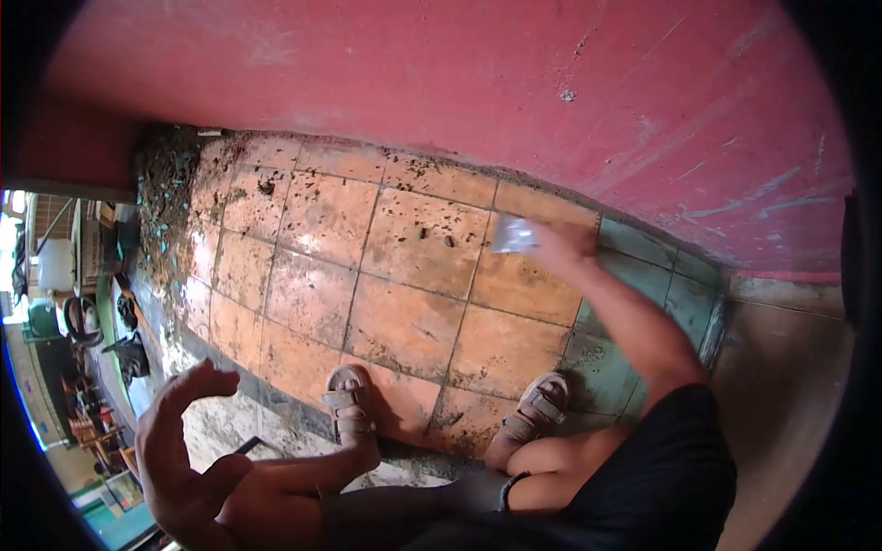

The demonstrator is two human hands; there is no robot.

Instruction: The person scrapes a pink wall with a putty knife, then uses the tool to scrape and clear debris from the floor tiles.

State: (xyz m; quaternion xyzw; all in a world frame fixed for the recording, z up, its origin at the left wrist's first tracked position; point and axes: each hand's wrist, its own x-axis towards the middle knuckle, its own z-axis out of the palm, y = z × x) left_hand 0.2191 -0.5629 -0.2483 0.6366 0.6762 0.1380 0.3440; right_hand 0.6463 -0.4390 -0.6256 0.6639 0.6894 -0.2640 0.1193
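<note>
My right hand (565, 248) reaches out over the tiled floor (413, 312), closed around a flat, shiny scraper (513, 234). Motion blurs both the hand and the blade, which is close over the orange tiles near the pink wall. Dark crumbs of dirt (436, 237) lie just left of the blade. My left hand (188, 450) is raised at the lower left, its fingers curved and the thumb apart, with nothing in it.
The pink wall (459, 83) borders the floor along the top. A heap of dirt and debris (165, 202) fills the far left corner. My sandalled feet (349, 404) stand on the tiles. Several household items, including a black bag (133, 356), crowd the left edge.
</note>
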